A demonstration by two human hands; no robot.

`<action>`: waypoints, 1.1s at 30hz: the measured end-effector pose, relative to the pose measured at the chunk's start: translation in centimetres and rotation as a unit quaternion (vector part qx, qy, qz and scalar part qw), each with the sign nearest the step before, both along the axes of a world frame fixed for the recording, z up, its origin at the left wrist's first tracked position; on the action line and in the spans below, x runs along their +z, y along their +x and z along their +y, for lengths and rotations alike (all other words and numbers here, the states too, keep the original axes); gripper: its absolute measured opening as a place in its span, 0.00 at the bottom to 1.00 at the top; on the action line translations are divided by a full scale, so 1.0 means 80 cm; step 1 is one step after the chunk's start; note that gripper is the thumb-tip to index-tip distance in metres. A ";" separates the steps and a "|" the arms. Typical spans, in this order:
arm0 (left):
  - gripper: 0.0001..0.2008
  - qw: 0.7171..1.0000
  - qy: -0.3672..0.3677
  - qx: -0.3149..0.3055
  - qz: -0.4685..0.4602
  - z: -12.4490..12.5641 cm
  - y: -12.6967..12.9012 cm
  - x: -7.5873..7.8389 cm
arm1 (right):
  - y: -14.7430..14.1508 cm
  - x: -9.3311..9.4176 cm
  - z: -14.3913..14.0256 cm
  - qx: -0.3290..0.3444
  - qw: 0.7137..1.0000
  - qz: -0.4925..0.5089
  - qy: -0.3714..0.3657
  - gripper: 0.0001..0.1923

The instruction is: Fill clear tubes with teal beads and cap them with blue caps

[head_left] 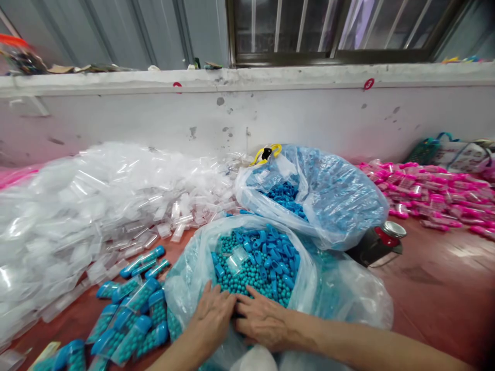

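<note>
Steady the nearer translucent plastic bag point(184, 273) lest round teal beads point(251, 279) spill; whether your fingers point(247, 300) grip it, I can't tell.

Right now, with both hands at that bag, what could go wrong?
Beads might spill if the left hand or right hand pushes down the near side of the bag. The left forearm could also bump the filled tubes lying loose beside it.
</note>
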State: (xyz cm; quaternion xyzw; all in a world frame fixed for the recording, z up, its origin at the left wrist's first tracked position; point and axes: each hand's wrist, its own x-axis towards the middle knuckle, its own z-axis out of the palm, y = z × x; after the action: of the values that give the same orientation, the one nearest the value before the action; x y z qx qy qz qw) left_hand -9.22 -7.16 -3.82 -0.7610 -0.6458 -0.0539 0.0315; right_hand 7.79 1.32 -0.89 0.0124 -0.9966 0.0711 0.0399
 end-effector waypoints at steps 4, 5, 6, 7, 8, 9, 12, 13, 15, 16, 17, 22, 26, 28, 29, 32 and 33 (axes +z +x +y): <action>0.14 0.992 -0.124 0.004 0.030 -0.007 -0.019 0.024 | -0.028 -0.014 -0.010 0.044 0.999 0.011 -0.006 0.13; 0.15 0.987 -0.156 0.013 0.037 -0.004 -0.019 0.033 | -0.035 -0.019 -0.010 0.041 0.999 0.015 -0.003 0.14; 0.16 0.982 -0.185 0.025 0.044 -0.001 -0.018 0.041 | -0.042 -0.022 -0.010 0.033 0.999 0.019 -0.001 0.14; 0.17 0.976 -0.207 0.039 0.051 0.002 -0.017 0.048 | -0.047 -0.026 -0.009 0.020 1.000 0.018 -0.002 0.13; 0.17 0.972 -0.223 0.053 0.057 0.005 -0.015 0.053 | -0.050 -0.029 -0.009 0.001 1.000 0.013 -0.004 0.13; 0.18 0.969 -0.232 0.066 0.062 0.008 -0.014 0.057 | -0.052 -0.031 -0.009 -0.026 1.000 0.005 -0.005 0.11; 0.19 0.965 -0.236 0.099 0.060 0.017 -0.012 0.060 | -0.042 -0.034 -0.006 -0.133 0.991 -0.025 0.003 0.08; 0.19 0.965 -0.233 0.110 0.052 0.022 -0.012 0.059 | -0.035 -0.034 -0.005 -0.169 0.985 -0.032 0.006 0.08; 0.18 0.968 -0.206 0.141 0.028 0.034 -0.013 0.055 | -0.020 -0.029 -0.001 -0.220 0.974 -0.045 0.004 0.09; 0.18 0.971 -0.177 0.157 0.017 0.041 -0.013 0.052 | -0.012 -0.024 0.001 -0.231 0.971 -0.056 -0.002 0.10; 0.18 0.975 -0.144 0.169 0.007 0.049 -0.013 0.048 | -0.004 -0.018 0.003 -0.234 0.970 -0.070 -0.012 0.12; 0.24 0.986 -0.066 0.150 -0.031 0.087 -0.019 0.021 | 0.009 0.021 0.017 -0.220 0.968 -0.100 -0.062 0.14; 0.19 0.989 -0.059 0.129 -0.045 0.106 -0.021 0.016 | -0.016 0.035 0.045 -0.331 0.942 -0.050 -0.028 0.14; 0.17 0.987 -0.053 0.144 -0.042 0.109 -0.019 0.021 | -0.035 0.031 0.060 -0.365 0.930 -0.036 -0.001 0.17; 0.16 0.986 -0.049 0.154 -0.040 0.109 -0.018 0.024 | -0.045 0.027 0.067 -0.369 0.929 -0.037 0.012 0.18; 0.15 0.984 -0.036 0.172 -0.034 0.104 -0.016 0.030 | -0.064 0.013 0.080 -0.376 0.925 -0.039 0.027 0.12; 0.14 0.984 -0.033 0.170 -0.033 0.102 -0.015 0.031 | -0.066 0.009 0.083 -0.381 0.924 -0.038 0.027 0.11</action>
State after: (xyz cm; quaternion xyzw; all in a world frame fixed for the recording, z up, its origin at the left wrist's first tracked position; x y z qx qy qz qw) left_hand -10.43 0.98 -1.32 -0.6382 -0.7681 -0.0516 -0.0068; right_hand 2.49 7.95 -0.14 -0.3694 -0.9286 0.0244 0.0258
